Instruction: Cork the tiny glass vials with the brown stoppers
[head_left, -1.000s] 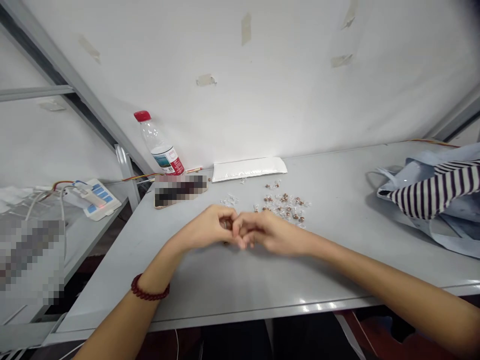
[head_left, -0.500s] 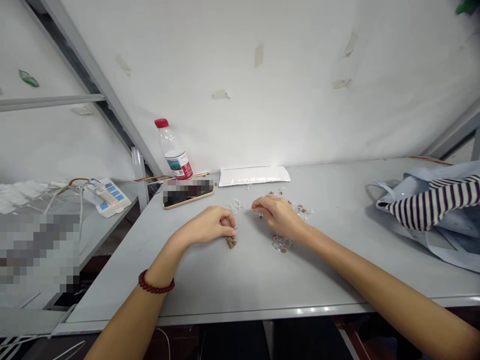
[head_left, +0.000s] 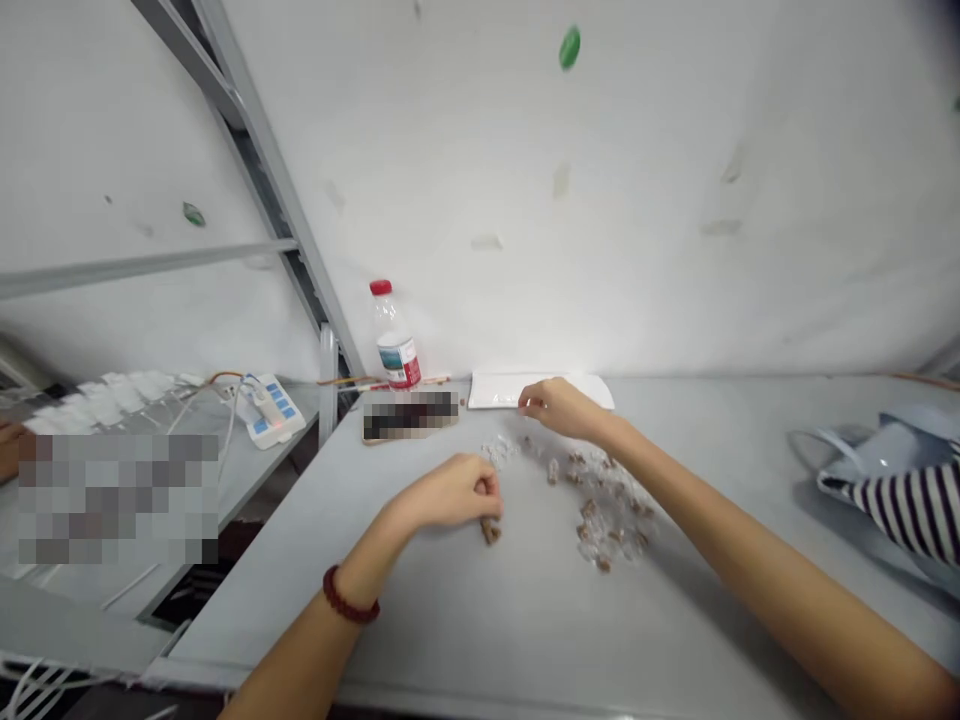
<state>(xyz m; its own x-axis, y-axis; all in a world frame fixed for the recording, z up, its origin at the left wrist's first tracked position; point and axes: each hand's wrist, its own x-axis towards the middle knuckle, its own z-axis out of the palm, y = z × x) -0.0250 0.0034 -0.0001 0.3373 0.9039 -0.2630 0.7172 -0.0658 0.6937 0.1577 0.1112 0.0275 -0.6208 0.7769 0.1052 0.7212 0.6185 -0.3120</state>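
My left hand has its fingers curled together just above a small pile of brown pieces; anything between its fingertips is too small to make out. My right hand is pinched over the white tray at the back, and what it holds, if anything, is hidden. Clear plastic pieces lie between the hands. A wider scatter of clear and brown pieces spreads under and in front of my right forearm.
A red-capped bottle stands by the wall, with a phone before it. On the right lies a bag with striped cloth. A power strip sits on the left table, near another person's hand.
My right hand has moved back from the scattered pieces to the tray. My left hand stays by the brown pile, its fingers closer together. The view has shifted.
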